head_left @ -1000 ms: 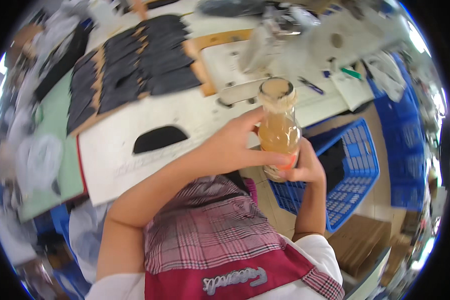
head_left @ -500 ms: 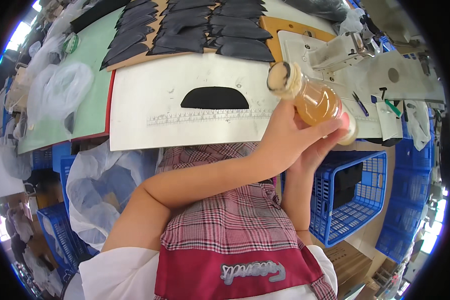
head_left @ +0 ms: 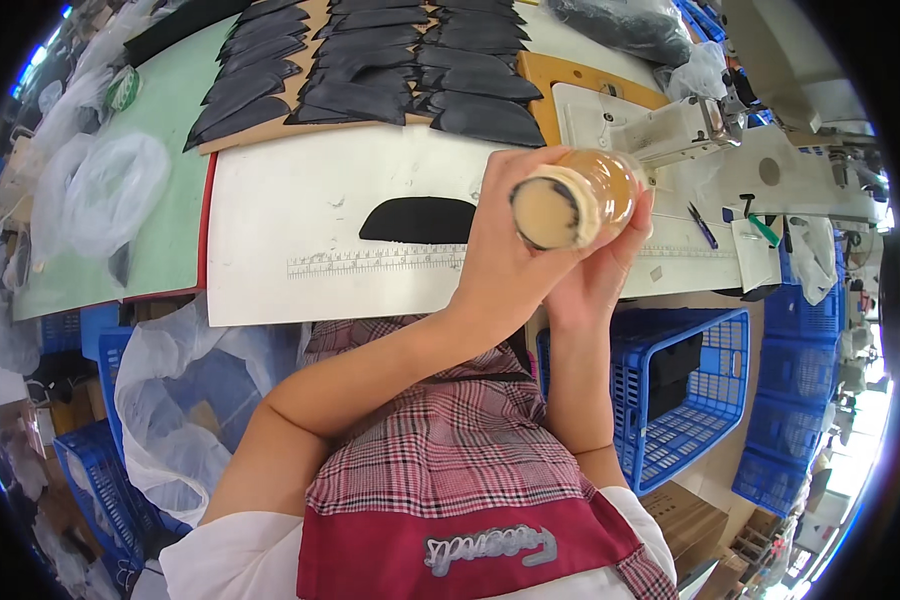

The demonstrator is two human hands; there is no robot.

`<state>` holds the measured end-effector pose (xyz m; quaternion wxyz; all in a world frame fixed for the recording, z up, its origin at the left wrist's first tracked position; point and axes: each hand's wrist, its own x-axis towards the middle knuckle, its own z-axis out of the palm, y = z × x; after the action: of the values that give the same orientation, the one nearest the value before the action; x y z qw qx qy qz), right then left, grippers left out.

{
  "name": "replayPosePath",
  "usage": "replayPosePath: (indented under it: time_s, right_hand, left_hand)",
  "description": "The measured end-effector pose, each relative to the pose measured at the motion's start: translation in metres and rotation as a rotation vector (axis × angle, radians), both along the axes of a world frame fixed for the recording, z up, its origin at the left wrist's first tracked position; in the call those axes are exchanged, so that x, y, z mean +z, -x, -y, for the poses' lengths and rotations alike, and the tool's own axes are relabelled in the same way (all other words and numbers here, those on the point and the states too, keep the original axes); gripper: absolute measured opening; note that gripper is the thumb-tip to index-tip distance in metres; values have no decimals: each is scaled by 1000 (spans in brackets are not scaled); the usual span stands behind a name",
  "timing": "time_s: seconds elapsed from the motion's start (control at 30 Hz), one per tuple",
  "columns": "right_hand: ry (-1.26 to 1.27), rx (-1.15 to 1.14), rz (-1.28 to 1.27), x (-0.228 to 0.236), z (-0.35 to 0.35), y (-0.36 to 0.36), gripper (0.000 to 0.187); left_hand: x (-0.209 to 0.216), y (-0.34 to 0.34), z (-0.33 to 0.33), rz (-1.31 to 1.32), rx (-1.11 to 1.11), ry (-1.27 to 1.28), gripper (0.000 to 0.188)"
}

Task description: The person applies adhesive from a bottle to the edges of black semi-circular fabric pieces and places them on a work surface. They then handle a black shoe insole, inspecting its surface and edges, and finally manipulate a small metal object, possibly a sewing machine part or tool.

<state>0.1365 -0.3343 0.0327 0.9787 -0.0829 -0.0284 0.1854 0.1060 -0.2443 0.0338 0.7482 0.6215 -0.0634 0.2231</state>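
Observation:
Both hands hold a clear bottle [head_left: 612, 188] of amber liquid above the right part of the white work surface. Its tan, round end [head_left: 548, 212], with a dark arc at the edge, points toward me. My left hand [head_left: 502, 240] wraps around the bottle from the left, close to that end. On the bottle's right side, my right hand [head_left: 592, 285] grips it, partly hidden behind it. Flat on the table, just left of my left hand, lies a black half-moon piece [head_left: 415, 220]; the left hand covers its right tip.
Rows of dark curved pieces [head_left: 360, 95] lie on a brown board at the back. A sewing machine [head_left: 670, 130] stands back right, near a pen [head_left: 703, 226]. Below the table are a blue basket [head_left: 685, 440] and a bin lined with a clear bag [head_left: 150, 400].
The bottle has moved left and turned, so its tan end faces me more directly. Both hands moved with it, and the left hand now hides part of the black piece.

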Motion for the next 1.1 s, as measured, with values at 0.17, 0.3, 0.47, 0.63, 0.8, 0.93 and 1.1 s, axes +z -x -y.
replayPosePath:
  time_s: [0.17, 0.3, 0.47, 0.63, 0.8, 0.93, 1.1]
  right_hand:
    - [260, 53, -54, 7, -1, 12, 56]
    - [343, 180, -79, 16, -3, 18, 61]
    - [486, 265, -135, 22, -15, 18, 57]
    - [578, 436, 61, 15, -9, -2, 53]
    - [559, 243, 371, 25, 27, -34, 72]
    - [695, -1, 468, 25, 40, -46, 76]
    - [1110, -368, 513, 27, 10, -31, 63]
  left_hand:
    - [-5, 5, -8, 151, 172, -299, 60]
    - [-6, 10, -35, 261, 263, -539, 57]
    - [-12, 18, -61, 293, 308, -821, 59]
    - [-10, 26, -99, 194, 288, -936, 47]
    - [-44, 48, -164, -329, 317, -1024, 11]
    - [-48, 54, -149, -305, 301, -984, 7]
    - [-54, 53, -142, -260, 377, -996, 8]
